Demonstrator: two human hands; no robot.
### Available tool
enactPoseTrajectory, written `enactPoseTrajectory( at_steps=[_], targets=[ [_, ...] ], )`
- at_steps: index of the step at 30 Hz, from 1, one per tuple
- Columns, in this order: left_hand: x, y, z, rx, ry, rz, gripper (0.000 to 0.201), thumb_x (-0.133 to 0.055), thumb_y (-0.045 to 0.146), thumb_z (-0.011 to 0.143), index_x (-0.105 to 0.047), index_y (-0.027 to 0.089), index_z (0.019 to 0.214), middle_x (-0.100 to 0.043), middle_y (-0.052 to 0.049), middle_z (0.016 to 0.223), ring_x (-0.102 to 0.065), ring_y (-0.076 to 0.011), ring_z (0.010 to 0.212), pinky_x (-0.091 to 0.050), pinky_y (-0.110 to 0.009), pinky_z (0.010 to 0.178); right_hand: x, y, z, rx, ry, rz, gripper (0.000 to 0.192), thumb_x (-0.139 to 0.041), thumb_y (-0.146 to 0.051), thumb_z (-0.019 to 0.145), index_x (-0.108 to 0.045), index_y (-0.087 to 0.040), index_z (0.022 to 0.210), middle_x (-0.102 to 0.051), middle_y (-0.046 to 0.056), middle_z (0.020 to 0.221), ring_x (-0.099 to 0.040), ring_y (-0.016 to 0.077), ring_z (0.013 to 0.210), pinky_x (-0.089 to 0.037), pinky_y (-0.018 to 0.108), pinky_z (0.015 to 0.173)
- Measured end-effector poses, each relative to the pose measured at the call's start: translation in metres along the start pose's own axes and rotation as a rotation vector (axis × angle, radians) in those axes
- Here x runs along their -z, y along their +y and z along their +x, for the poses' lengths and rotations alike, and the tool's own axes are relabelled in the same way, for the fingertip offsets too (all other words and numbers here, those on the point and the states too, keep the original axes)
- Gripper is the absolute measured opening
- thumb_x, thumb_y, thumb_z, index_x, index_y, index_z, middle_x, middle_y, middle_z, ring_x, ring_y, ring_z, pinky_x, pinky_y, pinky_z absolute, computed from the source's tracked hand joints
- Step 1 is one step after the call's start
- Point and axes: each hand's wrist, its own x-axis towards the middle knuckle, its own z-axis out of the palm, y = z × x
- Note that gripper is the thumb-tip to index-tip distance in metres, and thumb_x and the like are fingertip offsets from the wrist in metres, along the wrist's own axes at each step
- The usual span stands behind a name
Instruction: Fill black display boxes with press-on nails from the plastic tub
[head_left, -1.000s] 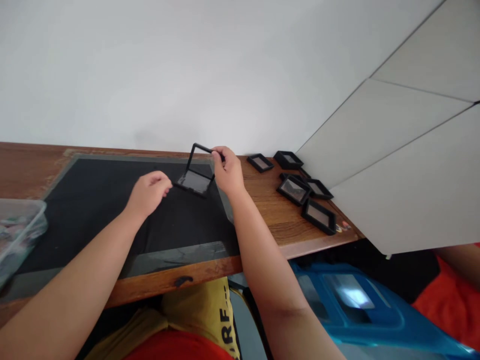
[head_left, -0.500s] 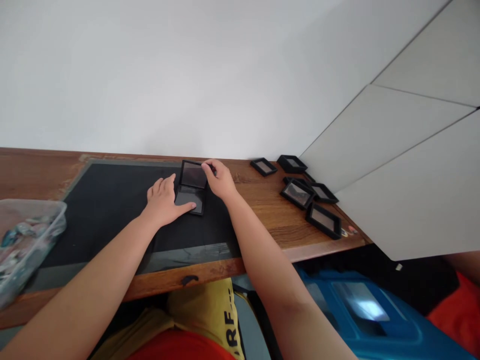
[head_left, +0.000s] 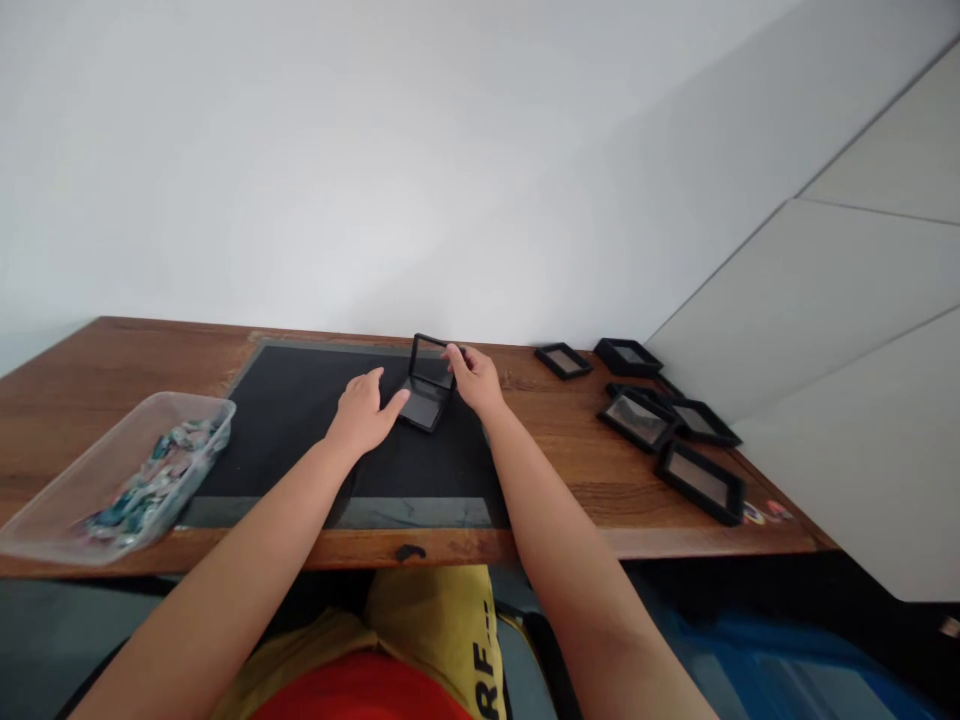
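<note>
A small black-framed hinged case [head_left: 424, 402] stands unfolded on the black mat [head_left: 300, 400], its base flat and its clear-windowed lid tilted up at the back. My right hand [head_left: 475, 380] pinches the lid's right side between thumb and fingers. At the left of the base, my left hand [head_left: 363, 414] has its fingers stretched out and apart, the thumb touching the base's left edge. No contents can be made out inside the case.
On the left stands a clear plastic tub [head_left: 67, 480] holding small teal, pink and white wrapped pieces [head_left: 154, 485]. Several black-framed cases [head_left: 637, 418] lie at the right of the wooden table [head_left: 577, 465]. A white wall rises behind; a blue plastic object [head_left: 795, 660] is below right.
The view has swung left, bringing more of the tub into sight. The case has turned slightly and its lid stands steeper. My left thumb has slid from the base's panel to its edge.
</note>
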Motion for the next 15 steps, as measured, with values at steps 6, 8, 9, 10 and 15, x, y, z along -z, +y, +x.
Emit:
enactPoseTrajectory(
  at_steps=[6,8,9,10,15],
  targets=[
    [0.030,-0.020,-0.033,-0.084,-0.097,0.106,0.046,-0.058,0.034,0.100,-0.070,0.020,0.142,-0.064,-0.013,0.154,-0.056,-0.0384,0.143,-0.048,-0.053,0.116,0.003,0.005,0.003,-0.028,0.022,-0.047,0.046,-0.054,-0.061,0.095,-0.071,-0.020,0.084,-0.067,0.004,0.075,-0.059,0.0195,0.072,-0.045,0.031,0.070],
    [0.034,-0.024,-0.041,-0.092,-0.090,0.145,0.040,-0.056,0.033,0.102,-0.076,0.021,0.135,-0.066,-0.013,0.151,-0.057,-0.0411,0.139,-0.047,-0.059,0.113,0.003,0.004,0.002,-0.030,0.015,-0.049,0.042,-0.055,-0.058,0.095,-0.070,-0.020,0.083,-0.068,0.003,0.076,-0.059,0.0192,0.073,-0.045,0.032,0.073],
    [0.036,-0.025,-0.043,-0.089,-0.076,0.161,0.039,-0.054,0.033,0.103,-0.078,0.022,0.131,-0.068,-0.013,0.148,-0.058,-0.0419,0.137,-0.047,-0.062,0.111,0.003,0.004,0.002,-0.032,0.011,-0.049,0.041,-0.055,-0.057,0.094,-0.069,-0.020,0.083,-0.068,0.003,0.077,-0.059,0.0191,0.073,-0.045,0.032,0.073],
    [0.037,-0.026,-0.044,-0.087,-0.063,0.172,0.038,-0.053,0.033,0.104,-0.080,0.022,0.128,-0.071,-0.013,0.144,-0.059,-0.0423,0.134,-0.047,-0.063,0.109,0.003,0.003,0.002,-0.033,0.009,-0.049,0.040,-0.056,-0.057,0.094,-0.069,-0.021,0.083,-0.068,0.003,0.077,-0.059,0.0189,0.073,-0.045,0.032,0.073],
    [0.041,-0.031,-0.035,-0.134,-0.054,0.162,0.028,-0.059,0.028,0.100,-0.084,0.022,0.111,-0.079,-0.011,0.122,-0.068,-0.0375,0.113,-0.053,-0.054,0.098,0.005,0.004,0.001,-0.052,-0.001,-0.037,0.040,-0.056,-0.057,0.094,-0.069,-0.021,0.083,-0.066,0.003,0.076,-0.056,0.0182,0.070,-0.045,0.032,0.070]
  ],
)
